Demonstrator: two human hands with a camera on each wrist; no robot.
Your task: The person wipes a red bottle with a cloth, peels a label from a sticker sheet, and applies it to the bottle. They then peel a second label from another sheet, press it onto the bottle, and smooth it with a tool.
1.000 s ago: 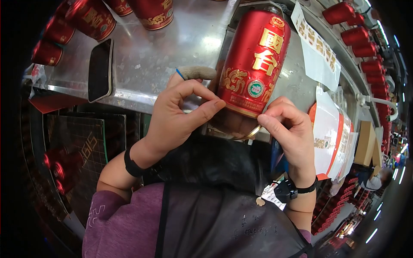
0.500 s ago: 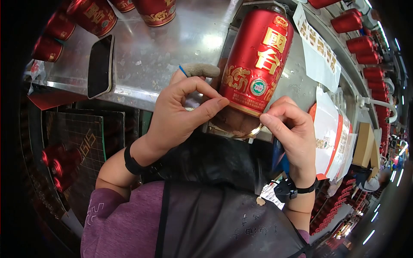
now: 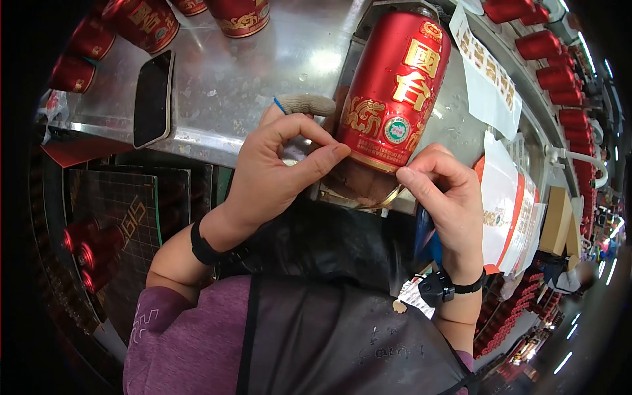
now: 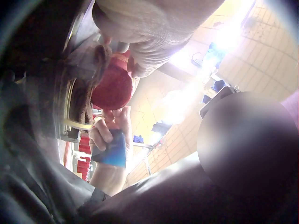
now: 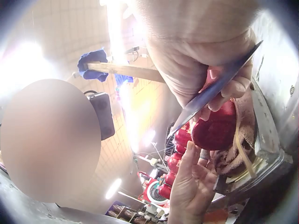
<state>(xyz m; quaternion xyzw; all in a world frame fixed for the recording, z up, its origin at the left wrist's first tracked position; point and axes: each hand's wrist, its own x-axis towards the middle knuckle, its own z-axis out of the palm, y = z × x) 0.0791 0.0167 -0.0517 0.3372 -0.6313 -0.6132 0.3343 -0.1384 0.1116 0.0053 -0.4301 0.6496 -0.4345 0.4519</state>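
Note:
A red bottle (image 3: 395, 85) with raised gold characters, a gold dragon and a round green-and-white seal lies with its base toward the person. At the base's left edge, my left hand (image 3: 276, 155) brings thumb and forefinger tips together against the bottle; another finger wears a knitted finger sleeve (image 3: 306, 104). My right hand (image 3: 447, 197) has its thumb and forefinger tips at the base's right edge. A flat blue blade-like piece (image 4: 111, 151) is held in that hand, its thin edge crossing the fingers in the right wrist view. Brown cloth (image 5: 236, 158) lies under the bottle.
A phone (image 3: 153, 99) lies on the metal table (image 3: 263, 72), with several red cups (image 3: 148, 26) behind it. Right of the bottle is a sheet of gold stickers (image 3: 487, 72). Beyond stand a white pipe (image 3: 579, 158) and rows of red bottles (image 3: 556, 69).
The bottle sits slightly higher and further right in the head view, with the table also shifted a little. Both hands keep their fingertips at the base edge.

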